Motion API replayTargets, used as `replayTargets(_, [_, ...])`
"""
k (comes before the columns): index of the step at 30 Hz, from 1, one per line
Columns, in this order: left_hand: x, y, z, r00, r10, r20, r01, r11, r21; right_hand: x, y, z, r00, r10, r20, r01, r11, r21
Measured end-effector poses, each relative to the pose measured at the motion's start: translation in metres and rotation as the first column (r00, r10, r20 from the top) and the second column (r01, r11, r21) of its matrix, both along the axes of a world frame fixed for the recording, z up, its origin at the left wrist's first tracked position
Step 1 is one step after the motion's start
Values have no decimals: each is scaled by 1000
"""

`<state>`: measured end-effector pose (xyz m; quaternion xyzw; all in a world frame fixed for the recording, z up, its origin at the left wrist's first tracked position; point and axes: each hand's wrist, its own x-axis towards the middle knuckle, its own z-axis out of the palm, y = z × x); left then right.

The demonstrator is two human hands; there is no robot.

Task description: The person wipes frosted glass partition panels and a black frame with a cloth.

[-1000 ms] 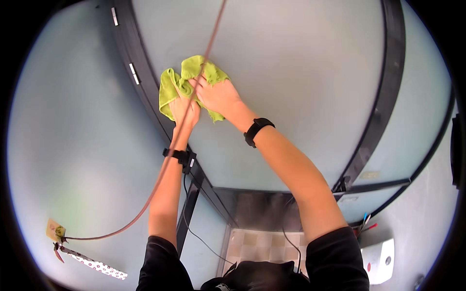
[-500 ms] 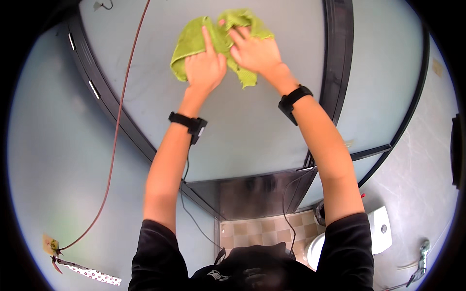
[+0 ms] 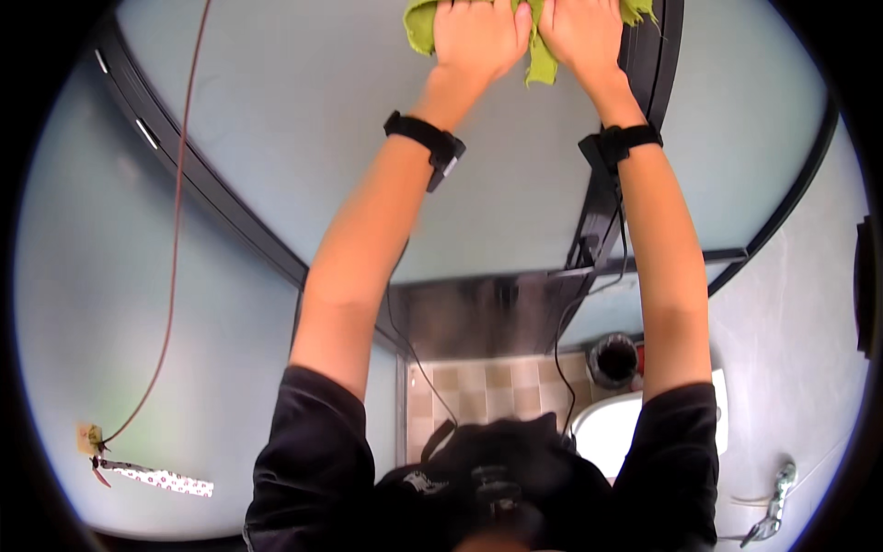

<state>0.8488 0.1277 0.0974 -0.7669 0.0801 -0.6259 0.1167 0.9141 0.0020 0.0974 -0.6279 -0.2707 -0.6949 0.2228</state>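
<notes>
Both my arms reach up to the top edge of the view, against a frosted glass door panel [image 3: 368,92]. A ragged green cloth [image 3: 420,28] lies under my hands, its upper part cut off by the picture's edge, with one torn strip hanging down between them. My left hand [image 3: 483,39] grips and presses the cloth's left part. Close beside it, my right hand [image 3: 585,35] is on the right part, near the dark door frame [image 3: 655,64]. The fingertips of both hands are out of view.
A red-brown cord [image 3: 175,230] hangs at the left, down to a hook with a patterned strip [image 3: 156,478]. Below at the right are a black bin [image 3: 613,359], a white toilet [image 3: 602,432] and a chrome sprayer [image 3: 780,497] on the wall. Thin black cables run from my wristbands.
Both hands have moved up and to the right with the green cloth, toward the dark frame. My left index finger, stretched out before, no longer shows. The view has shifted as well.
</notes>
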Motion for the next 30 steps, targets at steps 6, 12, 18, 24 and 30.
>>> replayTargets(6, [-2, 5, -66, 1000, -19, 17, 18, 999, 30, -1, 2, -68, 980, 23, -197, -36, 998, -61])
replayTargets(12, [-15, 8, -100, 916, 106, -387, -132, 991, -39, -3, 13, -105, 986, -136, -99, 132, 990, -46])
replayTargets(18, [-44, 35, -154, 926, -52, -374, 64, 998, 21, -12, 5, -168, 974, -95, -208, 58, 982, -179])
replayTargets(24, [-71, 107, -114, 994, -20, 106, 25, 999, -46, -31, 72, -88, 993, 81, -87, -76, 995, 66])
replayTargets(30, [-105, 200, -16, 939, 300, 171, -227, 910, -346, -85, 191, 12, 999, -39, -14, 39, 999, 26])
